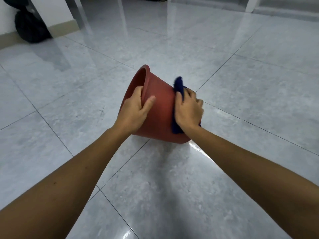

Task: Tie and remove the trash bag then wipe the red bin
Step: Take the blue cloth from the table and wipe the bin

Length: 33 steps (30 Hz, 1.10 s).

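The red bin (160, 107) is tilted over with its mouth facing up and to the left, its base edge low near the floor. My left hand (136, 109) grips the bin's rim, fingers inside and thumb on the outer wall. My right hand (189, 109) presses a dark blue cloth (178, 85) flat against the bin's right outer side; the cloth sticks out above and below the hand. A tied black trash bag (29, 28) sits on the floor at the far left by the wall.
Glossy grey floor tiles (172, 187) stretch all around the bin. White furniture legs (81, 12) stand at the back left. A beige skirting board (65, 26) runs along the wall beside the bag.
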Available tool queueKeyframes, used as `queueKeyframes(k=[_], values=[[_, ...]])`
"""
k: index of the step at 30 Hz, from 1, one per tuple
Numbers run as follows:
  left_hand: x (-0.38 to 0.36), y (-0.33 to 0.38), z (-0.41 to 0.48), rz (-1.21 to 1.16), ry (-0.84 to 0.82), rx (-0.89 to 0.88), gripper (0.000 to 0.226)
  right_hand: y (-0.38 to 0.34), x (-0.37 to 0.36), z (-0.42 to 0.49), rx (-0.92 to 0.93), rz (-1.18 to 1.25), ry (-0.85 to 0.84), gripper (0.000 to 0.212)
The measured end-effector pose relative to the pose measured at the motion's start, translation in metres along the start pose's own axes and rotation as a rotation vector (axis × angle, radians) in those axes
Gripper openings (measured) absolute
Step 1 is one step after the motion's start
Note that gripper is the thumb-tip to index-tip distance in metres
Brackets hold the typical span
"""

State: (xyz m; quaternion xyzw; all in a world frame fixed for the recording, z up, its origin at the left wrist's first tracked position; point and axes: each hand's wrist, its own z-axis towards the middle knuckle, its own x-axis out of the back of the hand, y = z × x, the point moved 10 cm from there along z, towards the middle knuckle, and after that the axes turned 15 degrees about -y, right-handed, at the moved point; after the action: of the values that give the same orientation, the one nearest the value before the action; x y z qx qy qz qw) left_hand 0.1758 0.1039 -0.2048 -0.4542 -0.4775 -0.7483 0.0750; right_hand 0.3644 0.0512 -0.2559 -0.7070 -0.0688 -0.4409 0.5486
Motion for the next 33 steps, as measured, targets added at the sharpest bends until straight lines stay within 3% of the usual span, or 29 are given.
queueKeyframes(k=[3,5,10,12,15,18,20,23,25,27,29,31,33], values=[[-0.006,-0.011,-0.012,0.033,-0.049,0.037,0.040,0.061,-0.001,-0.002,-0.246,0.106,-0.043,0.046],[0.004,-0.007,-0.007,0.057,-0.006,0.050,0.038,0.057,-0.002,-0.008,-0.269,0.124,-0.017,0.045],[0.021,0.000,0.012,0.108,0.045,0.104,0.036,-0.048,-0.017,-0.031,0.299,-0.076,-0.004,0.047],[0.020,0.005,0.015,0.111,0.033,0.090,0.035,-0.052,-0.018,-0.039,0.344,-0.076,0.023,0.048],[0.012,0.016,0.016,0.122,-0.030,0.035,0.028,-0.009,-0.008,-0.031,0.164,-0.088,0.076,0.046],[0.007,0.023,0.016,0.109,-0.108,-0.013,0.053,0.057,0.002,-0.015,-0.140,0.079,0.009,0.042],[0.008,0.025,0.012,0.173,-0.106,-0.030,0.072,0.081,0.010,-0.005,-0.280,0.276,-0.031,0.040],[0.025,0.018,-0.002,0.248,0.066,-0.014,0.067,0.082,0.029,0.014,-0.390,0.768,-0.057,0.041],[0.038,0.005,-0.011,0.127,0.238,0.047,0.056,0.070,0.037,0.025,-0.397,1.038,-0.112,0.047],[0.042,-0.015,-0.015,0.042,0.314,0.236,0.041,0.054,0.042,0.030,-0.371,1.054,-0.182,0.045],[0.030,-0.040,-0.018,-0.185,0.201,0.507,0.032,0.047,0.037,0.021,-0.398,0.882,-0.280,0.030],[0.007,-0.053,-0.026,-0.634,0.038,0.713,0.040,0.043,0.022,0.005,-0.440,0.794,-0.379,0.022],[-0.005,-0.045,-0.027,-0.867,-0.123,0.709,0.026,0.047,0.009,-0.006,-0.475,0.811,-0.427,0.033]])
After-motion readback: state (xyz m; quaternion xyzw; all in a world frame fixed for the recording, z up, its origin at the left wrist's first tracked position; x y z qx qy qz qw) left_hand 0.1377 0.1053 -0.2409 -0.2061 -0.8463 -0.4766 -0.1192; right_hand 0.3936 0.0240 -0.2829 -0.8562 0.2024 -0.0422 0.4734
